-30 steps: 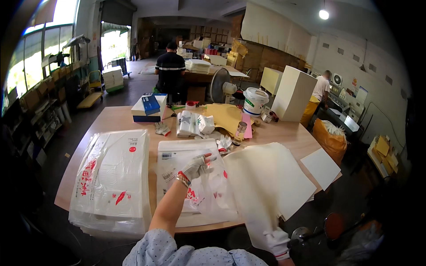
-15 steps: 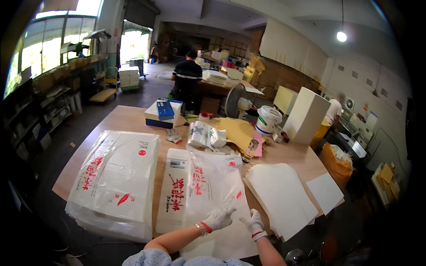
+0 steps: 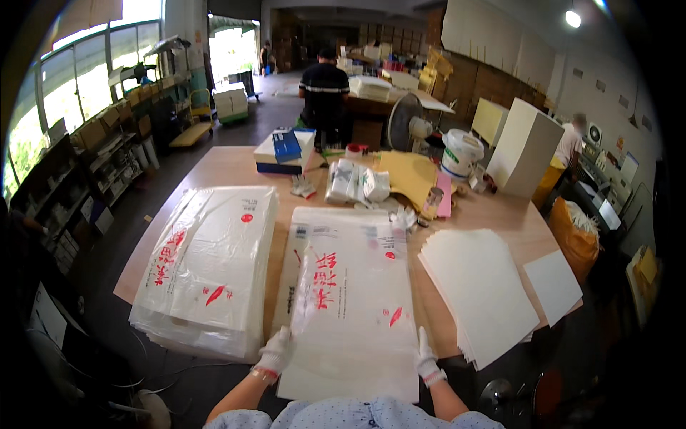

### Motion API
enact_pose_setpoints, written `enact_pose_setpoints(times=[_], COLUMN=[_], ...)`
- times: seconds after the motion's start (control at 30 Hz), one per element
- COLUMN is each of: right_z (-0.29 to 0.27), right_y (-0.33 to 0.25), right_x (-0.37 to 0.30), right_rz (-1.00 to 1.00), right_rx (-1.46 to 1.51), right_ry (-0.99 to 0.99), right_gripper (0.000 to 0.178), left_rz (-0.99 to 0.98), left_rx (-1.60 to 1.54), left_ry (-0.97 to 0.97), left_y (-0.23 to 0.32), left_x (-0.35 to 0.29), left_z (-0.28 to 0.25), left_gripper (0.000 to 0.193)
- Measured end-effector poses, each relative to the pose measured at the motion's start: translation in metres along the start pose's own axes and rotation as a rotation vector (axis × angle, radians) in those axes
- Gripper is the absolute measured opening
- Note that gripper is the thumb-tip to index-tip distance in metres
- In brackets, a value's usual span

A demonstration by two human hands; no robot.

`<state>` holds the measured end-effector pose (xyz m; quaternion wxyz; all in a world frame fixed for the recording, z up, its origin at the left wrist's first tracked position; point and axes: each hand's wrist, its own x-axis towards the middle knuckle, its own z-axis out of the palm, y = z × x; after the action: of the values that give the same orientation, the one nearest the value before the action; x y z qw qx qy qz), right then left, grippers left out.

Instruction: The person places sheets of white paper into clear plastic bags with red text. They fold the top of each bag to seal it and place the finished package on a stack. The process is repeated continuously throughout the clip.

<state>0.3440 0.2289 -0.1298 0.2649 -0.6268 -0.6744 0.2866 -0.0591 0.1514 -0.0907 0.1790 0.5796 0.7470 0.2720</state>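
A clear plastic bag (image 3: 357,286) with red printing lies flat in front of me, white sheets showing inside it. Against its left edge, near the bottom, rests my left hand (image 3: 276,350) in a white knitted glove with a red cuff. My right hand (image 3: 427,355), gloved alike, stands at the opposite edge with its fingers stretched along the side. Both hands are open, palms toward the bag. Its lower end reaches past the table edge toward my body. Part of another printed bag (image 3: 284,300) shows under its left side.
Left stands a pile of filled bags (image 3: 207,264); right lie a stack of white sheets (image 3: 479,293) and a separate sheet (image 3: 554,286). Behind are a blue box (image 3: 287,146), white rolls (image 3: 350,182), brown paper (image 3: 409,179), a bucket (image 3: 461,154) and a fan (image 3: 405,121). A person (image 3: 324,89) is beyond.
My hands have moved apart, from over the bag to its two sides. The bag now lies straighter and flatter, covering more of the printed bag at its left. The view has shifted.
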Motion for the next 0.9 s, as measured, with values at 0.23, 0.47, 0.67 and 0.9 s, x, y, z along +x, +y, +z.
enact_pose_setpoints(times=[0.23,0.47,0.67,0.9], right_z=[0.0,-0.04,0.031,0.076], right_y=[-0.012,-0.006,0.028,-0.186], right_x=[-0.142,-0.144,-0.099,-0.027], right_rz=[0.053,0.083,0.542,0.231], right_rx=[0.184,0.031,1.084,1.255], right_ry=[0.047,-0.382,-0.31,-0.422], right_gripper=[0.056,0.05,0.038,0.039], left_rz=[0.08,-0.276,0.422,0.488], left_rx=[-0.288,-0.332,-0.421,-0.936], left_ry=[-0.217,0.087,0.088,0.912], left_y=[0.016,-0.032,0.08,0.057], left_x=[-0.132,-0.135,-0.053,-0.046], left_z=[-0.035,0.006,-0.067,-0.176], left_gripper=[0.012,0.006,0.005,0.011])
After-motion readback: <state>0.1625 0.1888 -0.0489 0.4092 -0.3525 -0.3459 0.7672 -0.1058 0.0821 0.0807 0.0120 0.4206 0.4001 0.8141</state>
